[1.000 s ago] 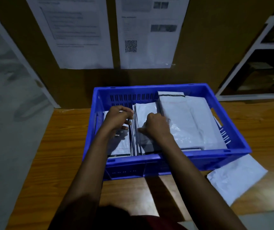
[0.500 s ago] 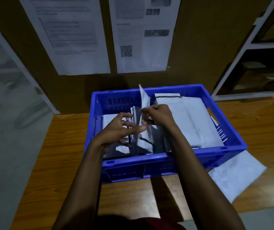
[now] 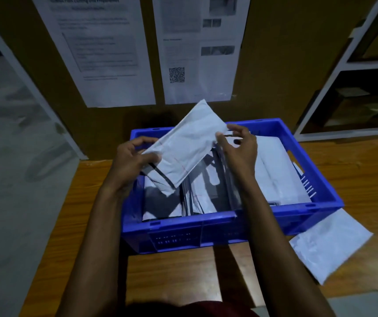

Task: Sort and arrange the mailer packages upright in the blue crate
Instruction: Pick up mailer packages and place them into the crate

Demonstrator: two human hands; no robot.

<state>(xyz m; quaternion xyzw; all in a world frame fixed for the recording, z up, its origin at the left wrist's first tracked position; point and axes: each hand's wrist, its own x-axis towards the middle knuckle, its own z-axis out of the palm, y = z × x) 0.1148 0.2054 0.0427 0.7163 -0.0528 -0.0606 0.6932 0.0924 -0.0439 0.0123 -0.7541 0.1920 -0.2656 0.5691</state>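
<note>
A blue crate [image 3: 217, 227] stands on the wooden table. Several white mailers [image 3: 197, 195] stand upright in its left and middle part, and a stack of flat mailers [image 3: 277, 170] lies in its right part. One white mailer [image 3: 188, 147] with a dark sealing strip is lifted above the crate and tilted. My left hand [image 3: 130, 161] grips its lower left end. My right hand [image 3: 238, 147] pinches its upper right edge with thumb and fingertips.
A loose white mailer [image 3: 330, 248] lies on the wooden table [image 3: 179, 271] at the crate's front right corner. Printed sheets [image 3: 101, 49] hang on the brown wall behind. A white shelf unit [image 3: 352, 72] stands at the right. The floor drops off left of the table.
Both hands rose out of the crate, drawing one mailer from the upright row. It now hangs above the crate, turned flat and tilted, held at both ends.
</note>
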